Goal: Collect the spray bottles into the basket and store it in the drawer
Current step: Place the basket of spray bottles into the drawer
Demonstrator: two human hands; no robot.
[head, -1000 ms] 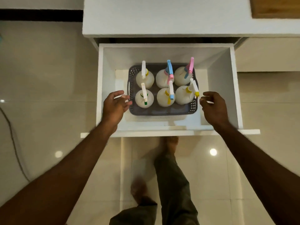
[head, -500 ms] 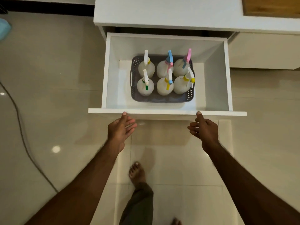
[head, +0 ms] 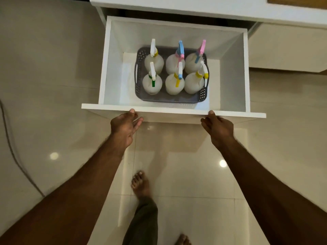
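Just beyond both hands, basket (head: 169, 99) with six spray bottles (head: 174, 84) sits inside open drawer (head: 173, 112); left hand (head: 123, 128) and right hand (head: 218, 129), loosely open, grasping nothing, touch its front edge; closing step, next needs an even push.

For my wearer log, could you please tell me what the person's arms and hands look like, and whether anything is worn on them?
Both arms are bare for all their visible length: no sleeves show. The left hand and right hand wear no gloves, and no rings, watch or wristbands can be seen. No markings stand out, though the forearms are slightly blurred. Below, a dark trouser leg and bare feet show.
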